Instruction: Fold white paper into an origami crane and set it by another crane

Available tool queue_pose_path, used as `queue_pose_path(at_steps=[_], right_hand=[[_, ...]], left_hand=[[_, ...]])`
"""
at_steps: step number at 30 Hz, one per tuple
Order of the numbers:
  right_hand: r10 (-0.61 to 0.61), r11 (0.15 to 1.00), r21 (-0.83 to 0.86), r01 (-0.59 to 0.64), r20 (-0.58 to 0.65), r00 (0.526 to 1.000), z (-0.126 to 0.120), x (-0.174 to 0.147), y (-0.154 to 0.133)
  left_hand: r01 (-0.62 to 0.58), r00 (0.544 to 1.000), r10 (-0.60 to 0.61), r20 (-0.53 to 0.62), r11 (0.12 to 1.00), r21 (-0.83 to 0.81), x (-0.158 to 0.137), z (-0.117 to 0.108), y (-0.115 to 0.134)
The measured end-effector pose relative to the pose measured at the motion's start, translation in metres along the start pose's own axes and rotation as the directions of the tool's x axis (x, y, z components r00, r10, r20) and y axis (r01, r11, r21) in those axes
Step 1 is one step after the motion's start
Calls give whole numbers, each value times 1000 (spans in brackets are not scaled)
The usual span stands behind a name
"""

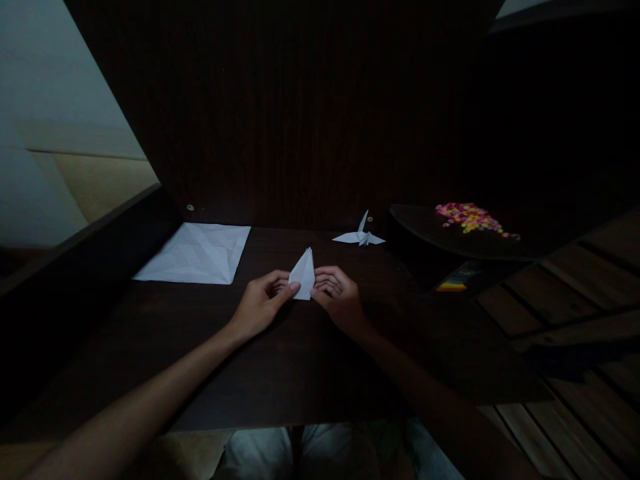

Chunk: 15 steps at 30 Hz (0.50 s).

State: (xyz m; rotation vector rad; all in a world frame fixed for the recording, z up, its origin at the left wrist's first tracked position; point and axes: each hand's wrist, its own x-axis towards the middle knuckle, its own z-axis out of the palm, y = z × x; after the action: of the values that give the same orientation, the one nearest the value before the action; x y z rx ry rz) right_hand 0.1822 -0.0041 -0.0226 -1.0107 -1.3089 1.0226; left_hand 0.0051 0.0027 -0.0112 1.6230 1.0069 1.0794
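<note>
The folded paper (303, 277) is between the hands (256, 303) (346, 301) — sheet (195, 255) behind left, paper crane (362, 237) behind right.

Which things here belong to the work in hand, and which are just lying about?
In hand:
- folded paper
- left hand, thumb on the paper
- right hand, at its right edge

Lying about, untouched:
- creased sheet
- paper bird, though possibly related, being folded paper too
- colourful bits on the shelf
</note>
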Motion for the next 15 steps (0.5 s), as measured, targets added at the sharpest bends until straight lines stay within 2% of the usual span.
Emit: queue_pose_path(at_steps=[9, 15], right_hand=[[50, 999, -17, -51, -56, 997, 2, -1, -3], [40, 999, -33, -41, -15, 999, -1, -3, -5]], left_hand=[[53, 997, -50, 61, 998, -43, -1, 0, 6], [101, 990, -90, 112, 991, -93, -2, 1, 8]])
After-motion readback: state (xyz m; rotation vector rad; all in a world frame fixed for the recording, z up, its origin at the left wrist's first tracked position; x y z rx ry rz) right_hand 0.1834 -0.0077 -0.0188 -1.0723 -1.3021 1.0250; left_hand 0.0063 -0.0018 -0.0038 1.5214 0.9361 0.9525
